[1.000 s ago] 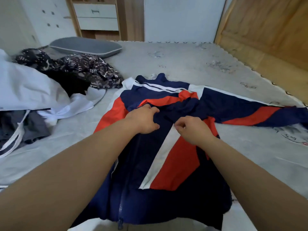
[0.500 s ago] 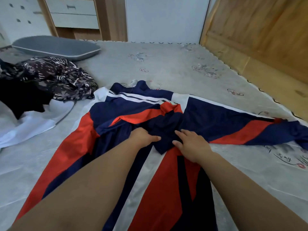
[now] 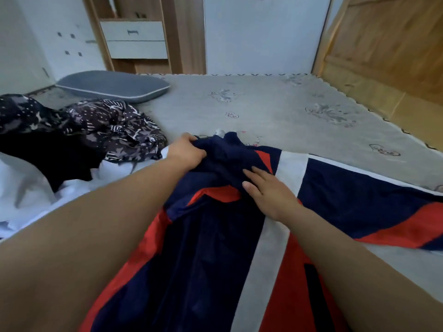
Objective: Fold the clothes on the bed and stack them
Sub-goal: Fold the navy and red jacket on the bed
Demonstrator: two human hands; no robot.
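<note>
Gripping jacket (image 3: 215, 248), left hand (image 3: 185, 152); right hand (image 3: 271, 195) flat

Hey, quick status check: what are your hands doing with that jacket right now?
Left hand grips bunched navy collar of jacket. Right hand lies flat on the fabric. Unfolded patterned garment lies left, clear of the work.
</note>
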